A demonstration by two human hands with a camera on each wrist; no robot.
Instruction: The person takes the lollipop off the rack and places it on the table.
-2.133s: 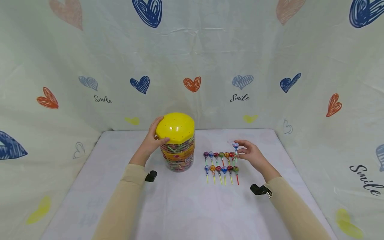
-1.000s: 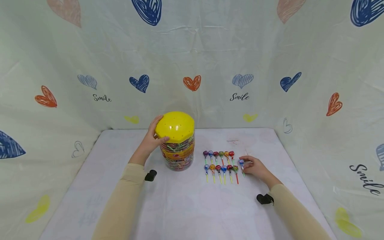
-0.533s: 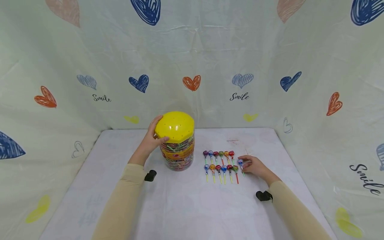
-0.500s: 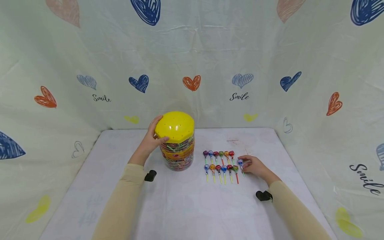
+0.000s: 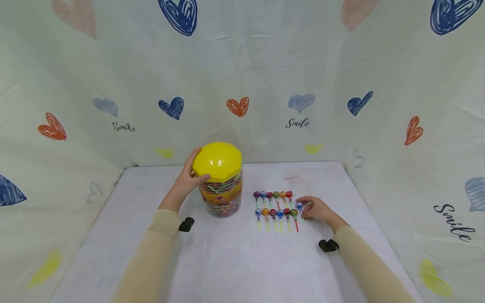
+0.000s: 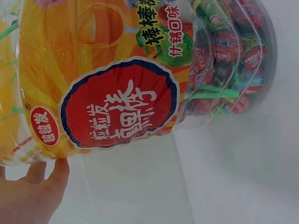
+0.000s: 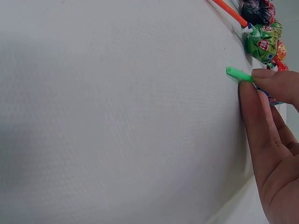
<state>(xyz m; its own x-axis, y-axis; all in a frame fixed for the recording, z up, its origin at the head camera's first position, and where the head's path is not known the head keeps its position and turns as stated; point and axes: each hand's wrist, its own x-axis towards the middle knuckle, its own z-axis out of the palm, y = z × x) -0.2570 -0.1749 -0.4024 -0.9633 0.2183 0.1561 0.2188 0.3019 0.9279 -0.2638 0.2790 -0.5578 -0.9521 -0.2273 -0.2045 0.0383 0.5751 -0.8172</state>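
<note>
In the head view, my left hand (image 5: 184,181) grips the side of a tall clear jar of lollipops (image 5: 223,204) at its yellow lid (image 5: 217,162), thumb in front and fingers behind. The left wrist view shows the jar's orange and red label (image 6: 121,105) up close. My right hand (image 5: 318,209) pinches a blue-wrapped lollipop (image 5: 299,205) by its green stick (image 7: 239,74), low over the table. This lollipop is just right of two rows of lollipops, a back row (image 5: 269,195) and a front row (image 5: 279,213), all with heads away from me.
A white cloth covers the table (image 5: 235,261). Behind it and at both sides hangs a pale curtain (image 5: 265,63) printed with hearts. Faint reddish marks (image 5: 291,178) show on the cloth behind the rows.
My right hand has brought the blue lollipop from the back row's right end toward me, beside the front row. My left hand has stayed on the jar. The head view has shifted slightly.
</note>
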